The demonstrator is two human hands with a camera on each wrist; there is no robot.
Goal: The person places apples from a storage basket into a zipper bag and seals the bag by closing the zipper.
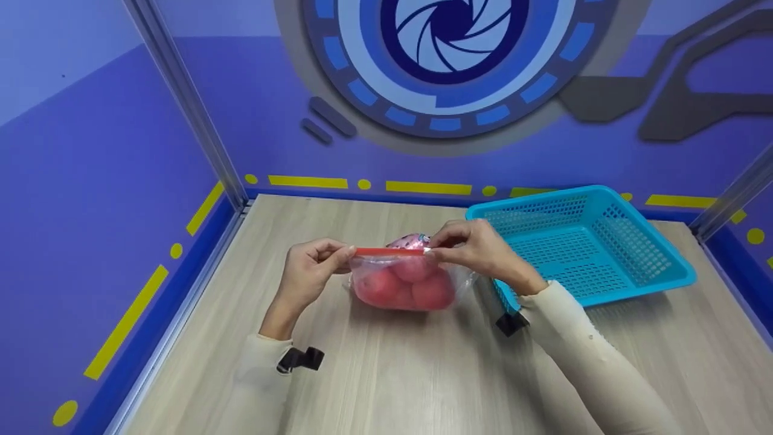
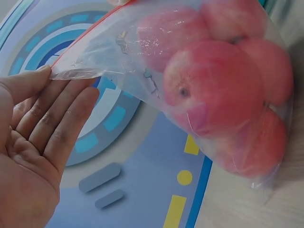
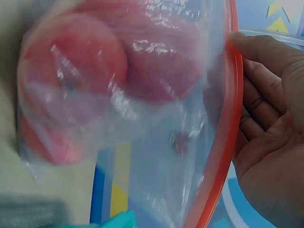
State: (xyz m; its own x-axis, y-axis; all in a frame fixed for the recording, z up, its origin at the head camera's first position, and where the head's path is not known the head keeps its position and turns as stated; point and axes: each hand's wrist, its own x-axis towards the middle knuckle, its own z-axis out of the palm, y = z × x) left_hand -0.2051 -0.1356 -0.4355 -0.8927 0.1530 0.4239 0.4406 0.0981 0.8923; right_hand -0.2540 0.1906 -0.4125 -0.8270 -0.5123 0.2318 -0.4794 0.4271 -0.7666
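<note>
A clear zip bag (image 1: 465, 283) with a red seal strip (image 1: 386, 251) along its top holds several red apples (image 1: 408, 290). My left hand (image 1: 305, 272) pinches the strip's left end between thumb and index finger; in the left wrist view the other fingers of that left hand (image 2: 52, 137) extend behind the bag's corner. At the strip's right end, my right hand (image 1: 480, 249) pinches the seal beside a small white piece (image 1: 427, 251). From the right wrist, the thumb of this right hand (image 3: 275, 114) presses the red strip. The apples bulge low in the bag, close over the table.
A turquoise plastic basket (image 1: 595, 302) with perforated sides stands at the right, behind my right forearm. A shiny pink patterned patch (image 1: 409, 241) shows just above the strip. The wooden table (image 1: 386, 374) meets a blue printed wall (image 1: 241, 103) at the back and sides.
</note>
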